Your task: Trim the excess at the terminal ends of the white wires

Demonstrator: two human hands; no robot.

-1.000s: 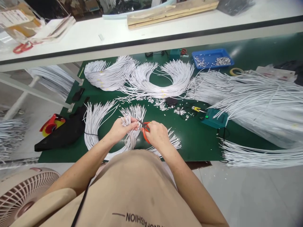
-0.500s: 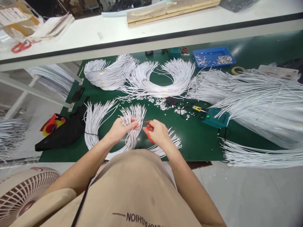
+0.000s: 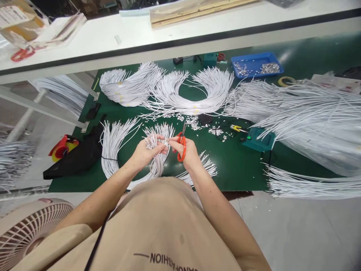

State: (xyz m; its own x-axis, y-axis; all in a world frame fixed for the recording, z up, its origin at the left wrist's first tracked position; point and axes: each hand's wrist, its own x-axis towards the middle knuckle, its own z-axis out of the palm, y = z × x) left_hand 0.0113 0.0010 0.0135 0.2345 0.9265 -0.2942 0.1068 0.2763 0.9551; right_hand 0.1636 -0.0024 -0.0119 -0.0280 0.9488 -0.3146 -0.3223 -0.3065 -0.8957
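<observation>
My left hand (image 3: 150, 150) is closed around several white wires (image 3: 152, 141), whose ends stick up by its fingers. Red-handled scissors (image 3: 182, 147) rest in my right hand (image 3: 187, 152), their blades pointing up and away from me. The thumb and forefinger of that hand pinch close to the left fingertips; any small piece between them is too small to make out. Behind and below the left hand stands a bundle of white wires (image 3: 166, 131), curving down toward my body. Another wire bundle (image 3: 109, 145), bound with a dark tie, lies to the left.
Large wire bundles (image 3: 194, 107) lie across the green table (image 3: 234, 177). Small silvery bits (image 3: 193, 122) are scattered mid-table, with more in a blue tray (image 3: 256, 62). A green box (image 3: 258, 139) stands right. A white shelf (image 3: 135, 34) crosses above; a fan (image 3: 34, 229) stands lower left.
My right hand has moved slightly left to meet the left fingertips. The scissors have turned in its grip, so their blades now point upward. The left hand has hardly moved.
</observation>
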